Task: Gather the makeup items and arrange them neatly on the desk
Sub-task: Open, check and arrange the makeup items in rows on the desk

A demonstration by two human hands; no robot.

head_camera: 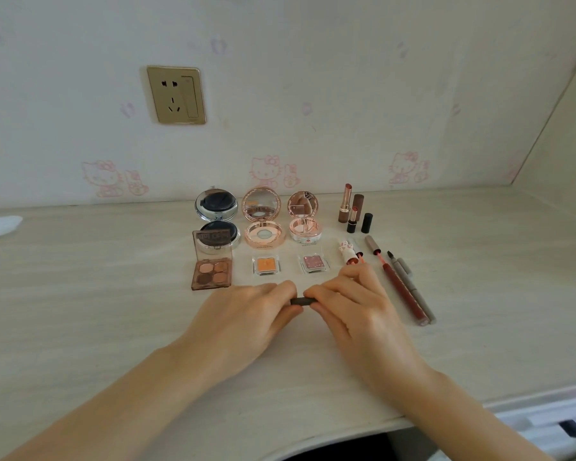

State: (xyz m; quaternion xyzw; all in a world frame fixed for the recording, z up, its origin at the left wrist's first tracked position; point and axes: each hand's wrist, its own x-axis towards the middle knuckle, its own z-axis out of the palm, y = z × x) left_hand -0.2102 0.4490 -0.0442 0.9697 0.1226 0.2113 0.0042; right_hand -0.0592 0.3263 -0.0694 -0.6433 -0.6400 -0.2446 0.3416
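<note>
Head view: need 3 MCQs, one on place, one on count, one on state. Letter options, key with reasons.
1. Where is the four-pan eyeshadow palette?
A. left end of the front row
B. right of the lip pencils
C. beside the wall socket

2. How many round compacts stand open?
A. one
B. three
C. five

3. What are the hands doing?
A. resting flat
B. both gripping one small dark tube
C. lifting a compact

Key: 1 A, it lies left of the orange single pan. 2 B, silver compact, rose-gold compact, small pink compact. 3 B, left hand and right hand grip the dark tube.
</note>
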